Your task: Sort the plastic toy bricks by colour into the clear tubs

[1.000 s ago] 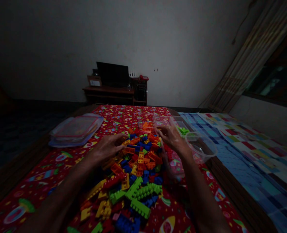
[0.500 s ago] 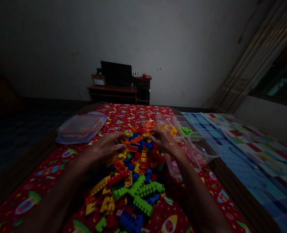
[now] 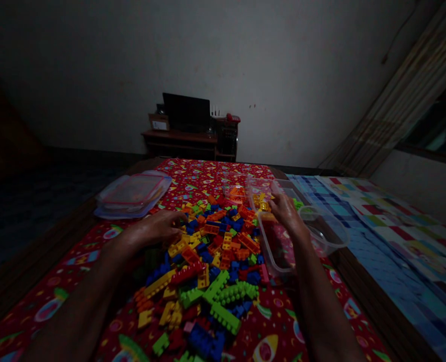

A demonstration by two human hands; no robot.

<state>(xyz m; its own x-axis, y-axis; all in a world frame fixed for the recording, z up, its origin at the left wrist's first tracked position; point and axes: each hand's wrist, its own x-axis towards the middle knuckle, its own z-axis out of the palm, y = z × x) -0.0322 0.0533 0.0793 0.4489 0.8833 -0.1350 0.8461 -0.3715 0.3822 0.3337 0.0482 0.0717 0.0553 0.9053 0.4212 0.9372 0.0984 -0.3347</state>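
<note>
A heap of red, orange, yellow, green and blue building bricks [image 3: 211,271] lies on a table under a red patterned cloth [image 3: 68,281]. My left hand [image 3: 157,229] rests on the heap's left edge, its fingers lying low over yellow and orange bricks. My right hand [image 3: 287,212] hovers above the clear containers to the right of the heap. Its fingers are curled together beside a container of yellow bricks [image 3: 260,201]; what they hold is hidden. A clear tub [image 3: 279,251] with red bricks sits under that wrist.
A stack of clear lids [image 3: 134,193] lies at the back left of the table. A round clear bowl [image 3: 326,234] and a tub with green bricks [image 3: 297,202] stand at the right edge. A checked cloth [image 3: 388,236] lies further right. A desk with a dark screen [image 3: 187,113] stands by the far wall.
My right hand has lifted off the heap and moved right to the yellow-brick container. My left hand has slid slightly left and lower on the heap.
</note>
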